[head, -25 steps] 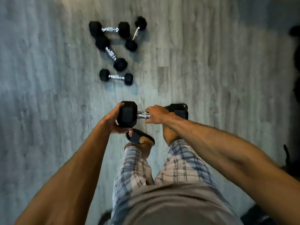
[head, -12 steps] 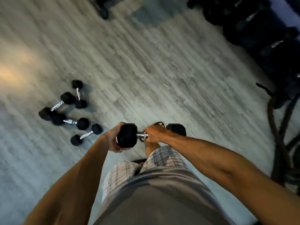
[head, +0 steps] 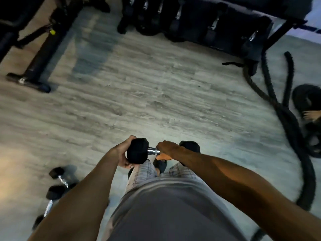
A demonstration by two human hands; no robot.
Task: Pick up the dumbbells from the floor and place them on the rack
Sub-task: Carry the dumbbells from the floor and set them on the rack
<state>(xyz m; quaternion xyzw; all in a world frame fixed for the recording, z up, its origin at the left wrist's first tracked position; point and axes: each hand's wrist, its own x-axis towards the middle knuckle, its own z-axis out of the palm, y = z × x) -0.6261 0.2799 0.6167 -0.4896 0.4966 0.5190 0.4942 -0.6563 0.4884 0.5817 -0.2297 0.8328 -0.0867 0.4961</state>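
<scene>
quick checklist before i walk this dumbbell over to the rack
1. Right hand wrapped round the handle of the dumbbell: ok.
2. Left hand cupping its left head: ok.
3. Dumbbell roughly level: ok.
4. Floor straight ahead to the rack free of obstacles: ok.
5. Battle rope lying on the right, off the direct path: ok, but keep left of it.
6. Free slot on the rack: cannot tell, too dark.

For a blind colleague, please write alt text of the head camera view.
A person carries a black dumbbell in both hands: the right hand grips the chrome handle, the left hand cups one end. Ahead, across bare wood-look floor, stands a dark rack; smaller dumbbells lie lower left.
</scene>
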